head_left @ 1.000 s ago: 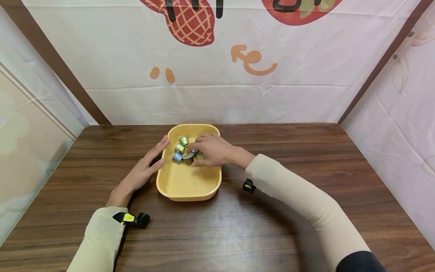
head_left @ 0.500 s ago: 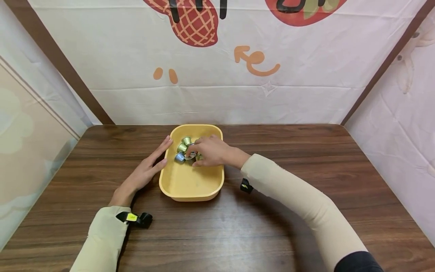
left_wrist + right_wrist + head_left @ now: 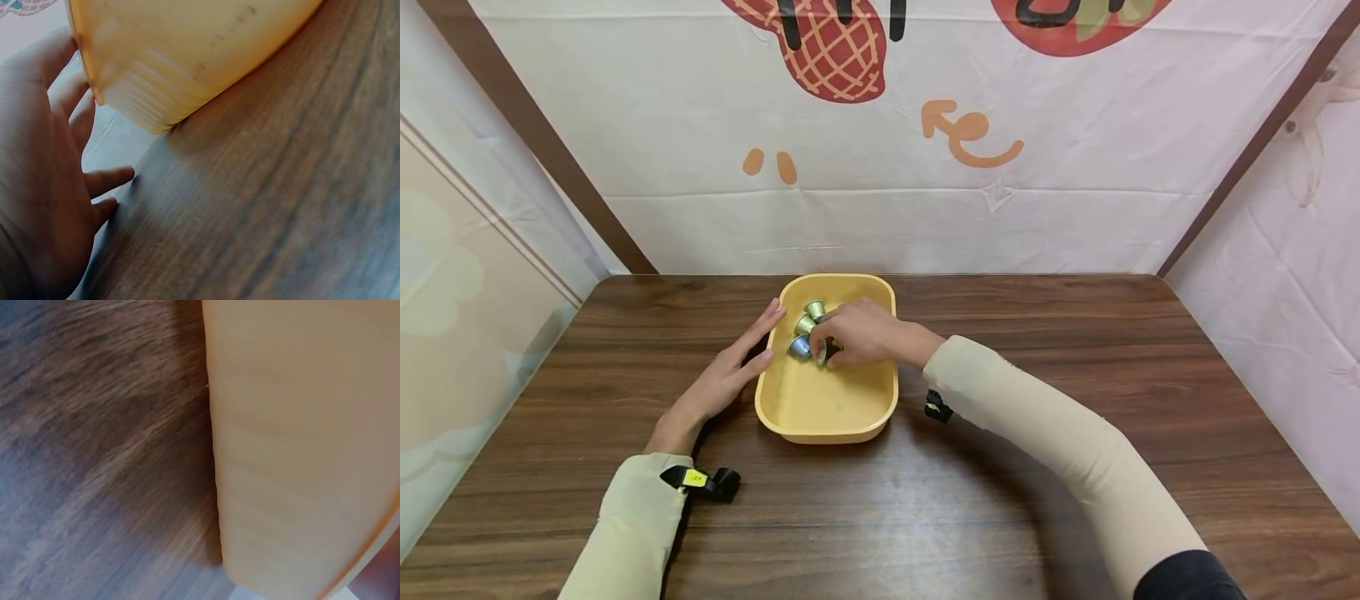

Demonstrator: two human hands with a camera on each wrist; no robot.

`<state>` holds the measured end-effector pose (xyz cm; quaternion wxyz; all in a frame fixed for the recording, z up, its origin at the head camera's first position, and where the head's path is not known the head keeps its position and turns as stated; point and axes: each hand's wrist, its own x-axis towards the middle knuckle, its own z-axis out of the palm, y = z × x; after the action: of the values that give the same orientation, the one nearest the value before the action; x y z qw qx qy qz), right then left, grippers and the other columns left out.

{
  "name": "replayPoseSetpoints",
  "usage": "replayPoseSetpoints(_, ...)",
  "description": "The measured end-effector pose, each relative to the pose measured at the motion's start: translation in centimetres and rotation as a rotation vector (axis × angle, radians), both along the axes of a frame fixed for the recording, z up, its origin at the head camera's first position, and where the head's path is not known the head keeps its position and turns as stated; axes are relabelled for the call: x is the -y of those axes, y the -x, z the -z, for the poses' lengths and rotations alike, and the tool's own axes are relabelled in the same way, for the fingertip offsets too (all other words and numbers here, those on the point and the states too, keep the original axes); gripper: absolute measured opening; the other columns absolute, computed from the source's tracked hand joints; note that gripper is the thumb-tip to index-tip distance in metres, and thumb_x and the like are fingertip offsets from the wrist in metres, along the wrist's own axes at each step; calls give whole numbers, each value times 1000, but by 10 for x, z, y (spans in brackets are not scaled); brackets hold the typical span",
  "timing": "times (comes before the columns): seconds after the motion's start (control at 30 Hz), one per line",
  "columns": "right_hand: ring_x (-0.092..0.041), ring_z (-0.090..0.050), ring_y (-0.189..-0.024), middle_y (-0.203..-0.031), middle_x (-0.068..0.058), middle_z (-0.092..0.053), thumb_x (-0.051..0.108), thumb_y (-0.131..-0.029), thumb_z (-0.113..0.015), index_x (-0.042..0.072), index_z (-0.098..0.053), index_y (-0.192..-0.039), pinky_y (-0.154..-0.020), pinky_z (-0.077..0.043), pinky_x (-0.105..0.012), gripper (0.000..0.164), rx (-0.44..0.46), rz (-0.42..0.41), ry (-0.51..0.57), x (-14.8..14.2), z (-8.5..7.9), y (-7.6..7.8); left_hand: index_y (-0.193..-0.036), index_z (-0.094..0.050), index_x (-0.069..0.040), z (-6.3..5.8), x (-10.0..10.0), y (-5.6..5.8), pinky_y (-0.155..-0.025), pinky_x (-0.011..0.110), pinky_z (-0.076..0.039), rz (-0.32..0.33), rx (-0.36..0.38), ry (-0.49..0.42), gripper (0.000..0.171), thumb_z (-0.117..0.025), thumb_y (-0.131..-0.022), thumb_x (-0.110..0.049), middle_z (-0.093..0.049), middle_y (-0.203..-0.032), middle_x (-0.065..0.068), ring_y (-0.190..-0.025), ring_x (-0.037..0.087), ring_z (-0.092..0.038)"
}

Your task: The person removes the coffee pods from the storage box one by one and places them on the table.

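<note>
A yellow plastic basin stands on the table, with several small foil coffee capsules inside. Two green capsules, one behind the other, lie at its left side, and a blue capsule sits just in front of them. My right hand reaches over the right rim and pinches a coffee capsule between thumb and fingers, its lid turned on edge. Other capsules are partly hidden under that hand. With fingers straight, my left hand touches the left rim; the left wrist view shows fingertips at the basin wall.
The brown wood-grain table extends around the basin. A white printed cloth hangs right behind its back edge. Black wrist cameras sit on both sleeves, the left one close over the table. The basin's side fills much of the right wrist view.
My right fingers have closed in on a capsule, whose lid has turned from facing up to on edge. The left hand stays at the rim. The head view has shifted slightly.
</note>
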<state>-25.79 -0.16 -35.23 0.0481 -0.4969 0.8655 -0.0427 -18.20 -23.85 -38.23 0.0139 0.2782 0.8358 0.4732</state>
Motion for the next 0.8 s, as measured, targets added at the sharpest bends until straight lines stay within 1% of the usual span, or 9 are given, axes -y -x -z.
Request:
replayPoseSetpoints(0.03, -5, -54, -86, -102, 16, -64, 35, -82, -76, 31, -70, -104, -72, -36, -35, 23, 3, -6, -5, 0, 0, 0, -152, -24, -5, -5, -2, -3, -107, 59, -12, 0, 5, -1, 55, -44, -100, -2, -8, -159, 12, -144, 31, -7)
replayPoseSetpoints(0.13, -8, -53, -92, -108, 16, -64, 35, -82, -77, 31, -70, -103, -74, -36, -35, 22, -5, -18, -23, 1, 0, 0, -151, -24, -4, -6, -2, -2, -106, 61, -12, 3, 8, 0, 55, -44, -100, -3, -7, -159, 13, -144, 31, -7)
replayPoseSetpoints(0.23, -11, -49, -93, -110, 17, -64, 36, -81, -77, 32, -70, -102, -76, -35, -33, 22, -10, -27, -35, 2, 1, 0, -151, -24, -2, -6, -2, -2, -106, 62, -12, 3, 9, 5, 55, -44, -100, -2, -7, -159, 14, -144, 33, -7)
replayPoseSetpoints(0.5, -10, -49, -93, -103, 19, -64, 28, -80, -77, 30, -71, -99, -79, -38, -31, 20, -3, -67, -29, 5, 2, 2, -151, -24, -1, -4, -2, -2, -106, 62, -12, 4, 11, -1, 55, -44, -99, 0, -7, -158, 15, -143, 36, -7)
replayPoseSetpoints(0.63, -10, -50, -93, -96, 16, -64, 19, -81, -74, 25, -71, -97, -82, -40, -29, 17, 59, -86, 13, 5, 2, 5, -151, -24, -2, -3, -2, -1, -105, 62, -13, 2, 12, -3, 55, -44, -100, -1, -7, -159, 15, -143, 35, -7)
replayPoseSetpoints(0.73, -10, -51, -92, -93, 12, -63, 14, -82, -72, 20, -72, -95, -84, -40, -25, 15, 108, -109, 71, 4, 2, 7, -151, -25, -3, -3, -2, -1, -105, 62, -13, -1, 15, -1, 55, -44, -100, -2, -7, -159, 14, -143, 35, -7)
replayPoseSetpoints(0.8, -10, -53, -91, -93, 9, -64, 12, -82, -72, 16, -72, -96, -84, -39, -23, 14, 123, -126, 118, 2, 1, 9, -151, -24, -3, -3, -2, -1, -105, 62, -12, -1, 15, -1, 55, -44, -100, -2, -7, -159, 14, -144, 35, -7)
